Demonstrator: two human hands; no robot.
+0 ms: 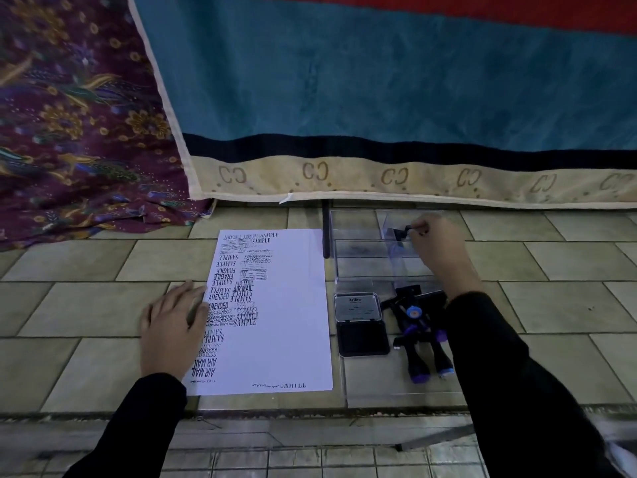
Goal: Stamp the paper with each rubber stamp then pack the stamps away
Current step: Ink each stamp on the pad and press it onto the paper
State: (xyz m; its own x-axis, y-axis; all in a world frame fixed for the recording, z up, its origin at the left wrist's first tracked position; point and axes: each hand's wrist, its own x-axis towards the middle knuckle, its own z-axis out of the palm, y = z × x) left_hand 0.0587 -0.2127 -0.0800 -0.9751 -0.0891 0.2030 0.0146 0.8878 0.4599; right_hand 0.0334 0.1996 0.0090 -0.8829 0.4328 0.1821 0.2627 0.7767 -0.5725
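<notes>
A white sheet of paper point(286, 315) lies on the tiled floor, its left half covered with many black stamp prints. My left hand point(174, 326) rests flat, fingers apart, on the paper's left edge. My right hand point(436, 244) pinches a small black rubber stamp point(400, 232) inside a clear plastic box point(362, 250) to the right of the paper. An open black ink pad point(362, 326) with its silver lid raised sits just right of the sheet. Several black stamps with purple ends point(418, 336) lie in a heap beside the pad, partly hidden by my right sleeve.
A flat clear plastic lid point(386, 391) lies under the pad and the heap of stamps. A teal carpet with a beige border point(379, 98) hangs behind the box, purple patterned cloth point(69, 132) at left. A thin black post point(325, 232) stands between paper and box.
</notes>
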